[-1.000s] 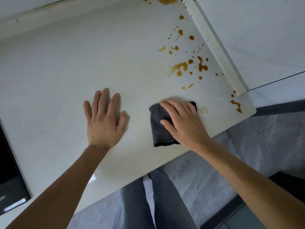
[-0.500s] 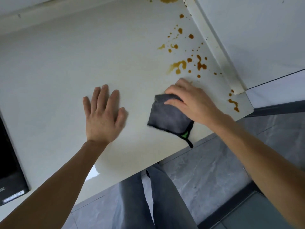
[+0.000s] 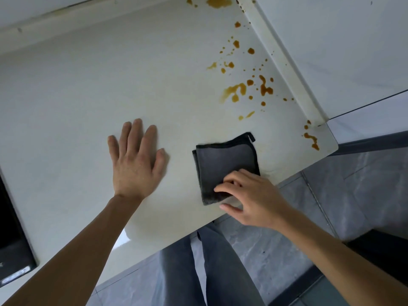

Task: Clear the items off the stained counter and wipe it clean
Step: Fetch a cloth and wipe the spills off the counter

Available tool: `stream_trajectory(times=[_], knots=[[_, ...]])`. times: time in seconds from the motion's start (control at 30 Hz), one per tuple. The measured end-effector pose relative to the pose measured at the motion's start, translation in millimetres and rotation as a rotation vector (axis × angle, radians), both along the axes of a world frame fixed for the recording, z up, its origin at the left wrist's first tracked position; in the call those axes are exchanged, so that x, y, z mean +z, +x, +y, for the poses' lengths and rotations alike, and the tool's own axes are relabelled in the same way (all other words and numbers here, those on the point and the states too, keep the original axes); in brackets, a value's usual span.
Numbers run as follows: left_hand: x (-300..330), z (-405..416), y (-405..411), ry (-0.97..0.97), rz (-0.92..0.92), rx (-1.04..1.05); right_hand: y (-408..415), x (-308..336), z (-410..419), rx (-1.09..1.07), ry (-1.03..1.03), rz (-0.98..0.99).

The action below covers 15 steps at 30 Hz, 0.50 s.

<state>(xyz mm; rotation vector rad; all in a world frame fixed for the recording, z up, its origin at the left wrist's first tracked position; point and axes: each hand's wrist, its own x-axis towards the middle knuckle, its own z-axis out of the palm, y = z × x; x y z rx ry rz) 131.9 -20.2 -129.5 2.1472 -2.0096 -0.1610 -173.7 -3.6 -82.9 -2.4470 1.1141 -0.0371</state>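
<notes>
A folded dark grey cloth (image 3: 223,160) lies flat on the white counter (image 3: 110,85), close to its front edge. My right hand (image 3: 249,197) rests on the cloth's near corner, fingertips pressing the fabric and thumb on the counter beside it. My left hand (image 3: 135,160) lies palm down on the counter to the left of the cloth, fingers spread, holding nothing. Orange-brown stains (image 3: 247,87) are spattered over the counter beyond the cloth, with more stains (image 3: 311,138) at the right corner and stains (image 3: 217,1) at the top edge.
A raised white ledge (image 3: 280,54) runs along the counter's right side against a white wall. A black appliance (image 3: 11,250) is set into the counter at the far left. Grey floor tiles (image 3: 353,195) and my grey trousers (image 3: 220,272) lie below the front edge.
My right hand pulled back from near the stains to the cloth's near corner. The cloth turned and now lies flat and square. My left hand stayed put.
</notes>
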Motion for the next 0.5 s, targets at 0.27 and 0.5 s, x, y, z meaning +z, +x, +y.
stream_trajectory(times=[0.27, 0.5], knots=[[4, -1, -1, -0.004, 0.004, 0.003, 53, -32, -3, -0.345, -0.098, 0.050], [1, -2, 0, -0.001, 0.011, 0.003, -7, -59, -17, -0.368, -0.177, 0.268]])
